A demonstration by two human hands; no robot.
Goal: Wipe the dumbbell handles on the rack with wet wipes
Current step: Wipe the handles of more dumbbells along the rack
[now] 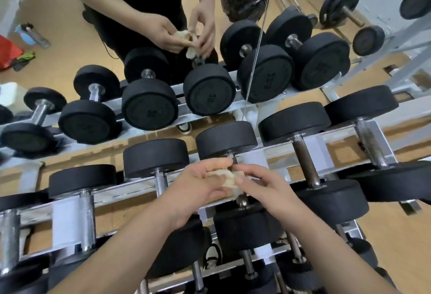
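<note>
Black dumbbells with metal handles lie in rows on a white rack (289, 146). Over the middle dumbbell's handle (242, 200), my left hand (198, 188) and my right hand (268, 191) both hold a crumpled, yellowish wet wipe (227, 178). The left fingers curl round the wipe from the left; the right thumb and fingers pinch it from the right. The wipe and my hands hide most of that handle. A mirror behind the rack shows the reflection of both hands with the wipe (186, 37).
Neighbouring handles stand close on both sides: a chrome handle (161, 184) to the left and a dark, rusty handle (305, 165) to the right. A lower tier of dumbbells (247, 268) sits under my forearms. The mirror reflects weight plates (340, 2), a bottle (30, 34) and wooden floor.
</note>
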